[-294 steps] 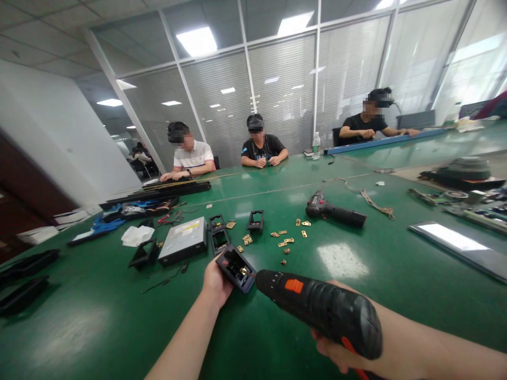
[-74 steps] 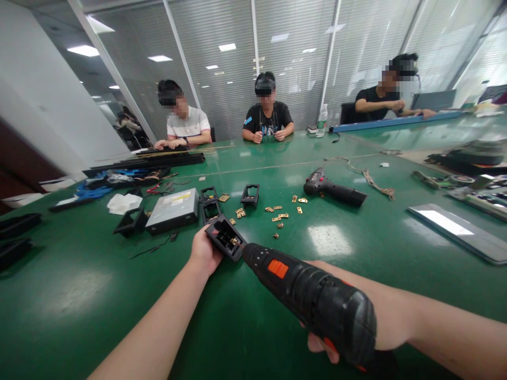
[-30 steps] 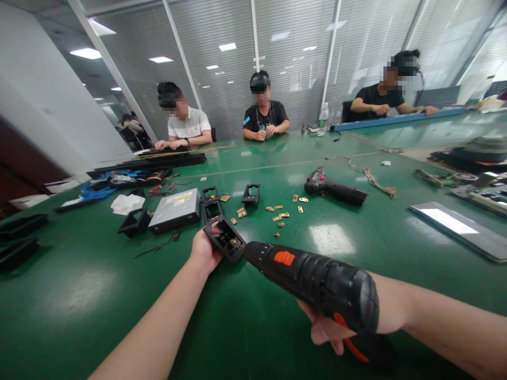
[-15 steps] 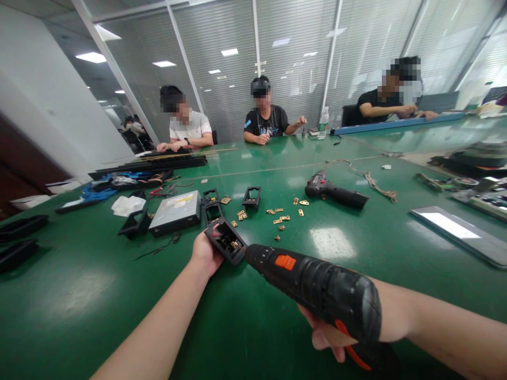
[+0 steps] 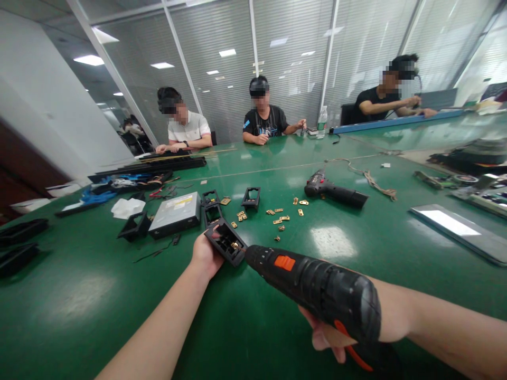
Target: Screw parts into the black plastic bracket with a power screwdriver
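Note:
My left hand (image 5: 206, 253) is closed around a black rectangular plastic frame (image 5: 219, 232), tilted with its hollow side towards me; small brass pieces show inside. In my right hand (image 5: 327, 335) is a black and orange cordless drill (image 5: 312, 287), its nose at the frame's right end. The bit's tip is hard to make out against the frame. Just beyond lie several small brass plates (image 5: 281, 218) and a few brass screws (image 5: 277, 238). More black frames (image 5: 251, 198) stand behind the one I hold.
A silver disc drive (image 5: 176, 211) lies left of centre. Another black power driver (image 5: 336, 192) rests at right, near a cord (image 5: 378, 184) and a grey tablet-like slab (image 5: 461, 232). Three people sit across the green table (image 5: 119, 316), one beside a bottle (image 5: 322, 121).
The drill and the black frame keep nearly the same pose. The view has shifted very slightly, and the person at far right has raised a hand a little.

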The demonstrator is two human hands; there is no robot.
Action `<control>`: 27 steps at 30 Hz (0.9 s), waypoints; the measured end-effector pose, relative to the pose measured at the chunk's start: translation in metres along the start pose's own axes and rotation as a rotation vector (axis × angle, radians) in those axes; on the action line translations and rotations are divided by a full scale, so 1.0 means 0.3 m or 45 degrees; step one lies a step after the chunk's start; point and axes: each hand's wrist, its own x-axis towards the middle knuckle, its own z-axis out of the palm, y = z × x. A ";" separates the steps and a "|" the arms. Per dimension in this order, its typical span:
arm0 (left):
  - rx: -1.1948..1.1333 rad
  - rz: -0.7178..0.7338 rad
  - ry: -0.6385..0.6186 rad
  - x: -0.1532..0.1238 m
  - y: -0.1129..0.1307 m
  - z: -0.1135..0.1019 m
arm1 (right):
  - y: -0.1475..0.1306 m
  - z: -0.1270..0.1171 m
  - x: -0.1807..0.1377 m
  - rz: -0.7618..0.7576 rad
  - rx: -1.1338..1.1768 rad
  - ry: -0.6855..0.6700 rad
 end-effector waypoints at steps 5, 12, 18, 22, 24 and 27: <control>-0.007 -0.012 0.002 0.004 -0.001 -0.004 | 0.019 0.002 -0.006 0.019 0.098 0.023; 0.013 0.003 -0.002 0.001 -0.001 -0.003 | -0.005 0.011 -0.002 0.028 0.073 0.004; -0.012 0.005 0.001 0.002 -0.003 -0.007 | -0.003 0.009 0.000 0.052 0.098 0.034; -0.030 -0.024 -0.004 0.004 -0.003 -0.008 | -0.005 0.006 -0.002 0.043 0.072 0.010; -0.030 -0.022 -0.005 0.003 -0.003 -0.006 | -0.006 0.007 -0.004 0.038 0.058 0.006; -0.024 0.000 -0.008 0.004 -0.002 -0.003 | -0.006 0.010 -0.008 0.039 0.058 0.020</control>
